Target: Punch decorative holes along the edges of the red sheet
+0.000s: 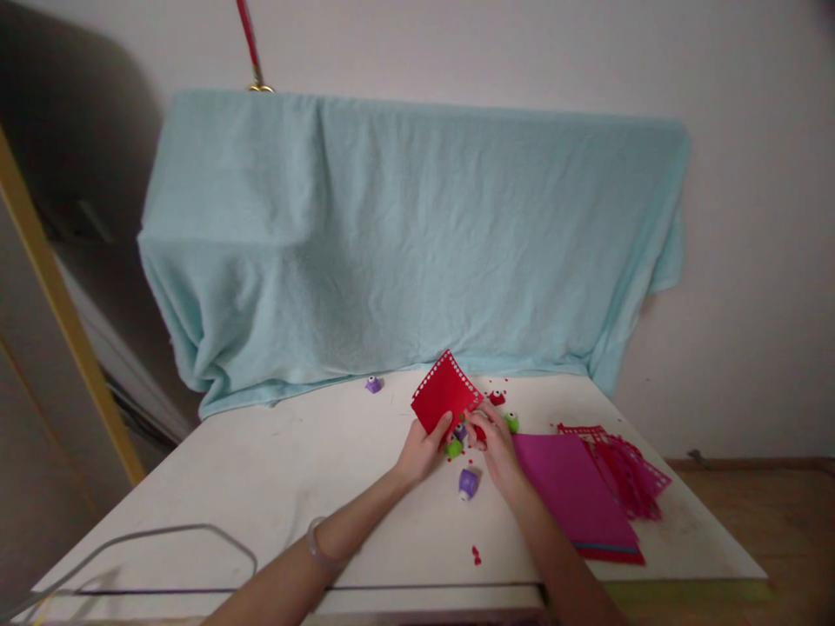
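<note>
— Head view, left to right: we are logging a lone purple punch (373, 383) near the draped blue cloth (417, 243), then our left hand (423, 452), fingers curled and thumb pinching the lower corner of the red card (444, 395), which is standing tilted above the table (261, 469).

— Next entry: we are pressing our right hand (496, 448), fingers bunched, onto a small punch at the card's right edge; whether it is fully squeezed, we cannot tell. Green punches (511, 422) and another purple one (467, 482) are sitting just beside; magenta sheets (574, 496) are lying to the right.

— Advice, as judgement: we are keeping the card's edge seated squarely in the slot, spacing following the holes already scalloping its border.
</note>
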`<state>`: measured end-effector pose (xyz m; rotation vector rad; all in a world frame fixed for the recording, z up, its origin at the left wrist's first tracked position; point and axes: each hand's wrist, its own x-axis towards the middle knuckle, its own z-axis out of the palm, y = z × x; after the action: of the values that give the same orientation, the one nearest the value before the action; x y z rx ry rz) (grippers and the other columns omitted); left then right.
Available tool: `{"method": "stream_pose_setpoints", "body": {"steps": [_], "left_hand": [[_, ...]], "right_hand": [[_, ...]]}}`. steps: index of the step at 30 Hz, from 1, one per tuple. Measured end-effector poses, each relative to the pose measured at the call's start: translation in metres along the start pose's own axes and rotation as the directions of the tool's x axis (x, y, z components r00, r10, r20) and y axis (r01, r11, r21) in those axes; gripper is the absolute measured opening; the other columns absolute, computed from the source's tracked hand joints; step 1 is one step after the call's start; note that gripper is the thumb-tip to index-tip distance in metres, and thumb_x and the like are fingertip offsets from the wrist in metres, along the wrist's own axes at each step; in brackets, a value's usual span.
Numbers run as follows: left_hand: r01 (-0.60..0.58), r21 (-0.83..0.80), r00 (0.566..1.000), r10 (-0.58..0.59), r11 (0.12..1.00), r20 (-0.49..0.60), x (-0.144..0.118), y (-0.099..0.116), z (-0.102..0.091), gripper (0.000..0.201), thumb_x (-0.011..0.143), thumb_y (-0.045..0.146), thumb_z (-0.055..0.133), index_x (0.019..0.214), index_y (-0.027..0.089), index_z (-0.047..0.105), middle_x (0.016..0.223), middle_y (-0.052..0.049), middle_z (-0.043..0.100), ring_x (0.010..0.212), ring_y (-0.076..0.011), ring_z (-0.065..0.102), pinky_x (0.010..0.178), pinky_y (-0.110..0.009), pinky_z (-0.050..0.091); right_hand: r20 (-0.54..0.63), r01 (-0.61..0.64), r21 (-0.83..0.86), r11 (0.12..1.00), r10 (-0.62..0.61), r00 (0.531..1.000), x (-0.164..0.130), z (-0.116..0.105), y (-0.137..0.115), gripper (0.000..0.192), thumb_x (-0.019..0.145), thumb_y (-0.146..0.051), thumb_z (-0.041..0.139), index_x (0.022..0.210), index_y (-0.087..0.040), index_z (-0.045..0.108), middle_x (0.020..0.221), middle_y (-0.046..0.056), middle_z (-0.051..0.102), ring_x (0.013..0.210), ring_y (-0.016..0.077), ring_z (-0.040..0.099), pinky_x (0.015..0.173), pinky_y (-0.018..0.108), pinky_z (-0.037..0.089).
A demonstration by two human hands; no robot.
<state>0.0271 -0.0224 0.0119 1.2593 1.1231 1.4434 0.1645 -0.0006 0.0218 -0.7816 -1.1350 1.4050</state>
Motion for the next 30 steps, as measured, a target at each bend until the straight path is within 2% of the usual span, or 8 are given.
{"method": "stream_pose_setpoints", "body": {"steps": [8, 14, 17, 20, 22, 25, 27, 30], "left_hand": [[-0.044, 0.090, 0.998, 0.040, 0.995, 0.043, 0.002, -0.003, -0.004, 0.049, 0.088, 0.057, 0.049, 0.065, 0.014, 0.055, 0.059, 0.000, 0.054, 0.055, -0.0119, 0.046, 0.056, -0.024, 0.036], [-0.066, 0.207, 0.995, 0.050, 0.976, 0.082, 0.003, 0.001, -0.008, 0.047, 0.089, 0.054, 0.048, 0.077, 0.012, 0.065, 0.072, -0.004, 0.064, 0.064, -0.0145, 0.051, 0.061, -0.024, 0.039], [-0.095, 0.272, 0.993, 0.072, 0.958, 0.095, 0.003, 0.003, -0.007, 0.046, 0.089, 0.052, 0.048, 0.080, 0.011, 0.067, 0.079, -0.005, 0.068, 0.070, -0.0164, 0.054, 0.065, -0.024, 0.040], [-0.109, 0.290, 0.992, 0.085, 0.951, 0.093, 0.003, 0.003, -0.007, 0.045, 0.089, 0.051, 0.048, 0.078, 0.012, 0.067, 0.077, -0.005, 0.068, 0.069, -0.0165, 0.054, 0.065, -0.024, 0.040], [-0.114, 0.281, 0.993, 0.100, 0.953, 0.065, 0.004, 0.001, -0.007, 0.045, 0.089, 0.051, 0.048, 0.077, 0.012, 0.066, 0.074, -0.005, 0.066, 0.067, -0.0155, 0.052, 0.063, -0.024, 0.039], [-0.090, 0.236, 0.996, 0.094, 0.968, -0.004, 0.007, -0.006, -0.009, 0.047, 0.089, 0.052, 0.048, 0.070, 0.012, 0.062, 0.062, -0.002, 0.060, 0.058, -0.0130, 0.048, 0.056, -0.023, 0.035], [-0.062, 0.184, 0.996, 0.073, 0.981, -0.058, 0.009, -0.011, -0.010, 0.048, 0.088, 0.054, 0.050, 0.065, 0.013, 0.058, 0.055, 0.000, 0.054, 0.052, -0.0113, 0.044, 0.052, -0.022, 0.032], [-0.040, 0.075, 0.993, 0.048, 0.996, -0.111, 0.013, -0.014, -0.009, 0.047, 0.084, 0.056, 0.055, 0.064, 0.014, 0.055, 0.052, 0.003, 0.048, 0.049, -0.0093, 0.041, 0.047, -0.021, 0.029]], "right_hand": [[-0.090, 0.015, -0.045, 0.999, -0.019, 0.996, 0.005, -0.002, 0.002, 0.023, 0.077, -0.038, 0.066, 0.071, -0.020, 0.053, 0.048, -0.007, 0.040, 0.041, 0.0069, 0.026, 0.041, 0.022, 0.016], [-0.163, 0.082, -0.099, 0.992, -0.098, 0.982, 0.007, -0.007, 0.003, 0.022, 0.076, -0.038, 0.067, 0.075, -0.020, 0.055, 0.050, -0.007, 0.043, 0.043, 0.0072, 0.029, 0.041, 0.022, 0.018], [-0.196, 0.103, -0.079, 0.992, -0.117, 0.974, 0.007, -0.008, 0.003, 0.024, 0.076, -0.041, 0.067, 0.076, -0.020, 0.056, 0.053, -0.006, 0.044, 0.045, 0.0072, 0.031, 0.043, 0.022, 0.019], [-0.214, 0.084, -0.033, 0.996, -0.089, 0.973, 0.007, -0.007, 0.001, 0.029, 0.077, -0.047, 0.064, 0.075, -0.019, 0.056, 0.056, -0.005, 0.046, 0.045, 0.0078, 0.032, 0.043, 0.022, 0.020], [-0.176, 0.043, 0.054, 0.998, -0.033, 0.984, 0.007, -0.007, -0.002, 0.030, 0.080, -0.050, 0.057, 0.079, -0.020, 0.058, 0.057, -0.003, 0.049, 0.044, 0.0085, 0.031, 0.042, 0.023, 0.018], [-0.035, -0.076, 0.239, 0.968, 0.087, 0.996, 0.006, -0.006, -0.004, 0.034, 0.080, -0.047, 0.047, 0.094, -0.021, 0.063, 0.067, 0.000, 0.056, 0.045, 0.0100, 0.033, 0.042, 0.023, 0.021], [0.052, -0.138, 0.320, 0.937, 0.128, 0.990, 0.006, -0.005, -0.003, 0.035, 0.079, -0.043, 0.046, 0.101, -0.022, 0.064, 0.074, 0.001, 0.058, 0.048, 0.0111, 0.036, 0.044, 0.024, 0.026], [0.092, -0.149, 0.373, 0.916, 0.123, 0.988, 0.005, -0.001, -0.001, 0.033, 0.079, -0.037, 0.053, 0.107, -0.023, 0.063, 0.078, 0.001, 0.058, 0.052, 0.0115, 0.040, 0.046, 0.024, 0.030]]}}
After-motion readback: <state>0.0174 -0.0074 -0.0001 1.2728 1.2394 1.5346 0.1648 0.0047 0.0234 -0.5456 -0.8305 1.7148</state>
